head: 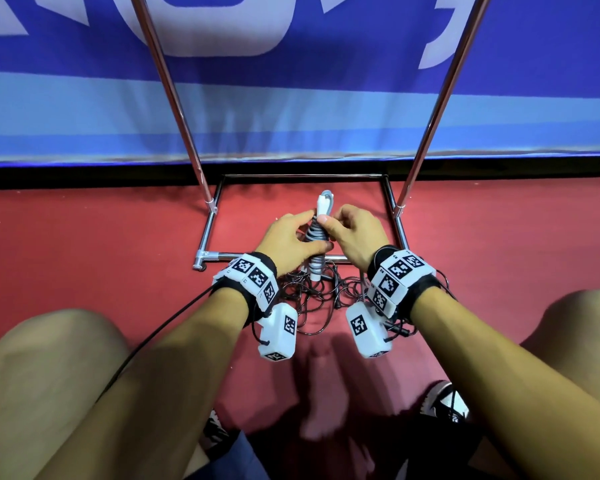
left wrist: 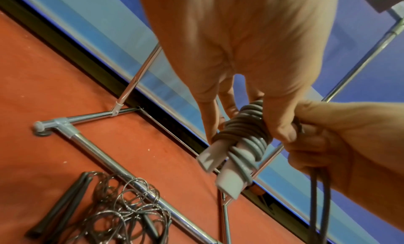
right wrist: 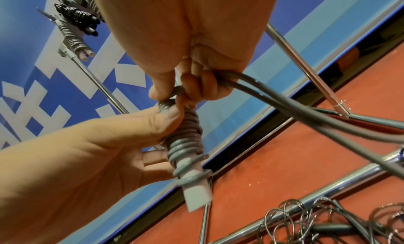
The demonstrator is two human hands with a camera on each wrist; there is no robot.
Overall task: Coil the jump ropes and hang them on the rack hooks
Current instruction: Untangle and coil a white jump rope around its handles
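Note:
A grey jump rope (head: 316, 233) is wound in tight turns round its two white handles (left wrist: 227, 180). My left hand (head: 300, 225) grips this bundle from the left, thumb and fingers curled round the coils (right wrist: 186, 135). My right hand (head: 329, 223) pinches the rope at the top of the bundle. Two loose grey strands (right wrist: 306, 113) run out of its curled fingers. A second, thin black wire rope (head: 312, 296) with dark handles (left wrist: 59, 208) lies tangled on the red floor below my hands. Two coiled ropes (right wrist: 74, 18) hang on the rack's top bar.
The chrome rack's base frame (head: 208, 230) lies on the floor just past my hands, with two slanted uprights (head: 167, 84) (head: 444, 84) rising in front of a blue banner wall. My knees flank the scene, and shoes (head: 444, 403) show at the bottom.

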